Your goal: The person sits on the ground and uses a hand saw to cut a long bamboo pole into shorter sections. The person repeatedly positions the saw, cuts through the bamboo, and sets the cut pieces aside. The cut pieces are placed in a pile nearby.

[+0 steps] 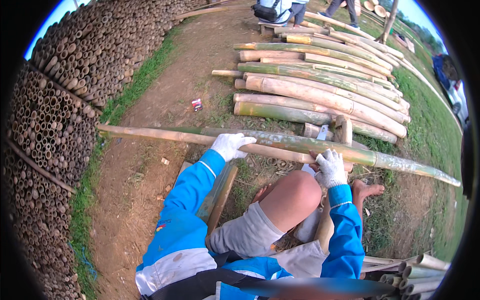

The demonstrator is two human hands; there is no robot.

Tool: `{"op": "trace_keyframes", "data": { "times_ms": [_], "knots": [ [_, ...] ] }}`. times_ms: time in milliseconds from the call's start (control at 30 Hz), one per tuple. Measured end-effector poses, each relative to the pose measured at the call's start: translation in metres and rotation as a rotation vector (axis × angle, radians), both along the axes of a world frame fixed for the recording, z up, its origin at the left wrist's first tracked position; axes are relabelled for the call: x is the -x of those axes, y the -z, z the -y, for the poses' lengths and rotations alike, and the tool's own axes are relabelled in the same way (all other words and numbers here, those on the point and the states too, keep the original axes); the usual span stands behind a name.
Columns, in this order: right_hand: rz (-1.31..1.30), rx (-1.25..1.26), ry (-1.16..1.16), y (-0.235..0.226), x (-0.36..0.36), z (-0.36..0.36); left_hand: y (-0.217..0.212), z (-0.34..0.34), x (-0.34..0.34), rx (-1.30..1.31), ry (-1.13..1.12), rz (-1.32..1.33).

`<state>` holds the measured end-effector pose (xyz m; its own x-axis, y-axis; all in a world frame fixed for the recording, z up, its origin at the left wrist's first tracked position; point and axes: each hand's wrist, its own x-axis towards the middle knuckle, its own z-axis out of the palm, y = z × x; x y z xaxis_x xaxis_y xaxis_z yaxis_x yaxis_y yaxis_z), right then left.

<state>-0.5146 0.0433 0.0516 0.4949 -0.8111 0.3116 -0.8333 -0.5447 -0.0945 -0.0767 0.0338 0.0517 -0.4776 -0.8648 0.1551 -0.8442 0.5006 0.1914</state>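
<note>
A thin tan bamboo pole (175, 135) runs across in front of me, reaching far to the left. My left hand (231, 146), in a white glove, is closed over its middle. My right hand (330, 169), also gloved, is closed on the pole near its right end; part of its grip is hidden. Just beyond lies a thicker green bamboo pole (295, 142), stretching to the right. Behind this green pole stands a short upright wooden post (343, 130), with a flat greyish metal-looking piece (323, 132) beside it. My bent bare knee (300, 195) is below the poles.
Several thick bamboo poles (320, 95) lie in rows ahead. Stacked cut bamboo (50, 115) forms a high wall at left. A small red packet (197, 104) lies on the dirt. More bamboo (425, 275) is at lower right. A person (280, 10) sits at the far end; another stands nearby.
</note>
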Motion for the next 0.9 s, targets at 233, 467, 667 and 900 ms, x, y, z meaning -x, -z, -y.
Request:
{"op": "trace_keyframes", "data": {
  "times_ms": [233,467,667,900],
  "knots": [
    [0.033,0.068,-0.061,0.000,-0.032,0.007,-0.014,0.002,-0.025,-0.159,-0.094,-0.032],
    [0.064,0.044,-0.081,-0.006,-0.046,0.024,-0.012,0.007,-0.037,-0.214,-0.155,-0.019],
    [0.087,0.169,-0.065,0.000,-0.025,0.028,-0.009,0.022,-0.016,-0.191,-0.072,-0.031],
    [0.060,0.103,-0.004,0.024,-0.024,0.025,-0.001,0.024,-0.015,-0.265,-0.061,-0.014]
  ]
}}
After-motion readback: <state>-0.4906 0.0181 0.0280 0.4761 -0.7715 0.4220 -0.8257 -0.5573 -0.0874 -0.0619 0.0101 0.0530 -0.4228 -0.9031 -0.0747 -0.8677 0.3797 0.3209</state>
